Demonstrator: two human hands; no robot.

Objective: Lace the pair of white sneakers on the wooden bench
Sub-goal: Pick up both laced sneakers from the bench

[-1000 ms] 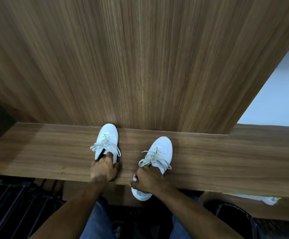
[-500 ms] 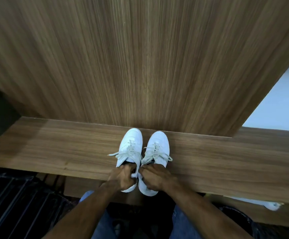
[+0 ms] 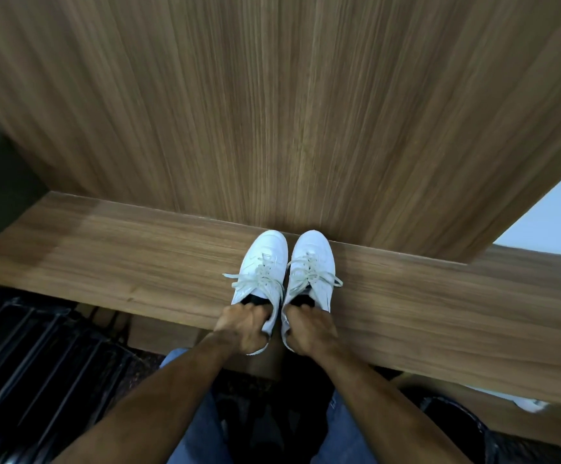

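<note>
On the wooden bench (image 3: 105,262) we hold both sneakers side by side, left hand (image 3: 244,329) gripping the left sneaker (image 3: 265,259), right hand (image 3: 309,333) the right sneaker (image 3: 315,259); laces look threaded and tied (lacing seems finished).

A wooden bench (image 3: 138,262) carries two white sneakers (image 3: 265,262) side by side, toes against the back panel (image 3: 272,112).

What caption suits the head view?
Left hand and right hand grip two laced white sneakers side by side on wooden bench.
</note>
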